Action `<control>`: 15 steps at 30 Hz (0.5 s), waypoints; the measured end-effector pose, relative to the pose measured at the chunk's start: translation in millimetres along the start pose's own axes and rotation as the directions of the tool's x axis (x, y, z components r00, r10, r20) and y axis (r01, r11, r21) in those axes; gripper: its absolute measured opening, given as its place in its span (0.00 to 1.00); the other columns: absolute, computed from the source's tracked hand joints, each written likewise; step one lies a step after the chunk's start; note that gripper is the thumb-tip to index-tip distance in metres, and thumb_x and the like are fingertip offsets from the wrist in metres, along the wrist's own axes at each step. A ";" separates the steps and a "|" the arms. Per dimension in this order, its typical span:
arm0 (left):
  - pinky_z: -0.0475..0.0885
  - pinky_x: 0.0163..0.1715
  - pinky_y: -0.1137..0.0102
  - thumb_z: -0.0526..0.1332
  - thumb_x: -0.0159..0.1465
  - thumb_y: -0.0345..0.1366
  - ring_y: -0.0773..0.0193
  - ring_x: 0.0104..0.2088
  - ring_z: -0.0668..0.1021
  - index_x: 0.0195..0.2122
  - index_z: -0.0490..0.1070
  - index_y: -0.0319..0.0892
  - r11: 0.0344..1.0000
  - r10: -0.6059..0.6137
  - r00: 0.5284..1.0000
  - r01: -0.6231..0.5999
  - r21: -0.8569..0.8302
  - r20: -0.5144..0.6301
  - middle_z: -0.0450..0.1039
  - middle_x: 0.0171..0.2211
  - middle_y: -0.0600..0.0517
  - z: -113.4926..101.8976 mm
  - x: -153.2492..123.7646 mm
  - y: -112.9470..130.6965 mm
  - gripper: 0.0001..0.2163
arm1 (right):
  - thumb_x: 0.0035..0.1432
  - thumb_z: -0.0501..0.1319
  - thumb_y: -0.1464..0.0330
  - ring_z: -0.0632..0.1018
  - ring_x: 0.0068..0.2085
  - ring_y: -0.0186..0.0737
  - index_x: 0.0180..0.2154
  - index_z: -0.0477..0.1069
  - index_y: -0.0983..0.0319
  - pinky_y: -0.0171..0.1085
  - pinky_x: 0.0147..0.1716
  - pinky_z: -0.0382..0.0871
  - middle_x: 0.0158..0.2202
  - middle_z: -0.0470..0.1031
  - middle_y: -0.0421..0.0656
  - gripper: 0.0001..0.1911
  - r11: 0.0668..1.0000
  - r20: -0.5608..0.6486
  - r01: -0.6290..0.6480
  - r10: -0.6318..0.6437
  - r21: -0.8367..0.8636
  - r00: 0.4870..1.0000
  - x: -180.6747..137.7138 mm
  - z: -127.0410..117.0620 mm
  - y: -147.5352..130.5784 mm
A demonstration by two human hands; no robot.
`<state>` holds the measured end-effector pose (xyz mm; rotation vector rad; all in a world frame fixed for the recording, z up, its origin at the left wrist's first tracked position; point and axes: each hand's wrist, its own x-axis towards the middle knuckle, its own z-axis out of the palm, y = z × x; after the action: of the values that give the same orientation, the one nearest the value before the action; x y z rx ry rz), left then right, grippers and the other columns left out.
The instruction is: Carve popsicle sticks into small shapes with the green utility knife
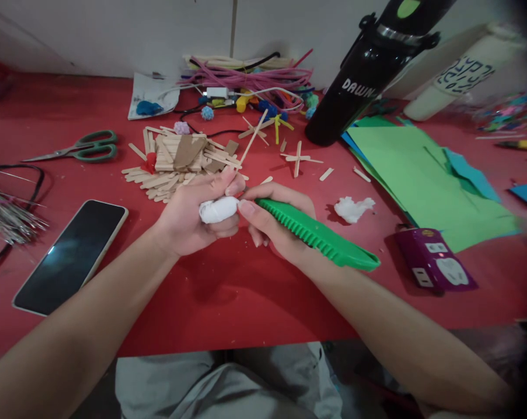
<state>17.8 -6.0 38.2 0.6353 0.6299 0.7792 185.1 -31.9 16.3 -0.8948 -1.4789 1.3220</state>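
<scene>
My left hand [206, 209] is closed in a pinch, with white wrapping around one finger. A thin wooden craft stick [254, 137] juts up and away from its fingertips and seems held there; the stick's lower end is hidden by the fingers. Wrapped in my right hand [280, 224] is a green utility knife [318, 233], its ridged handle slanting down to the right. The knife's front end meets the left fingers, and its blade cannot be made out. Both hands touch above the red table [228, 314].
Beyond my left hand lies a pile of craft sticks [158, 186] with cardboard scraps. Scissors [84, 148] and a phone [71, 256] lie left. A black bottle [354, 81], green paper [403, 157], crumpled tissue [353, 208] and a purple box-shaped device [435, 259] are on the right.
</scene>
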 end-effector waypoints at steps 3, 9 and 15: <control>0.55 0.12 0.79 0.52 0.73 0.38 0.76 0.11 0.55 0.25 0.61 0.41 0.999 0.032 0.998 -0.034 0.033 0.053 0.54 0.15 0.59 -2.5 1.2 -2.3 0.17 | 0.62 0.69 0.60 0.69 0.18 0.27 0.38 0.73 0.61 0.29 0.18 0.62 0.17 0.69 0.31 0.12 0.996 0.020 0.001 -0.003 0.093 1.000 2.3 0.9 0.7; 0.55 0.13 0.78 0.59 0.69 0.40 0.76 0.13 0.56 0.26 0.64 0.40 0.982 0.135 0.985 -0.148 0.118 0.110 0.55 0.15 0.60 -5.6 1.7 -5.1 0.15 | 0.59 0.71 0.58 0.64 0.15 0.25 0.35 0.71 0.61 0.28 0.16 0.59 0.15 0.67 0.30 0.15 0.981 0.046 -0.037 0.029 0.190 0.999 8.7 -1.4 6.2; 0.53 0.13 0.77 0.61 0.67 0.39 0.75 0.13 0.59 0.25 0.66 0.40 0.960 0.169 0.981 -0.186 0.210 0.097 0.57 0.17 0.58 -7.0 2.5 -3.0 0.14 | 0.59 0.71 0.58 0.63 0.14 0.24 0.35 0.72 0.61 0.26 0.15 0.58 0.15 0.66 0.30 0.15 0.987 0.024 -0.058 0.055 0.152 0.998 7.8 -4.9 10.3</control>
<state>15.5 -3.7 30.9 0.9294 0.5969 0.8544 186.8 -21.5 7.4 -0.8315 -1.3556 1.4688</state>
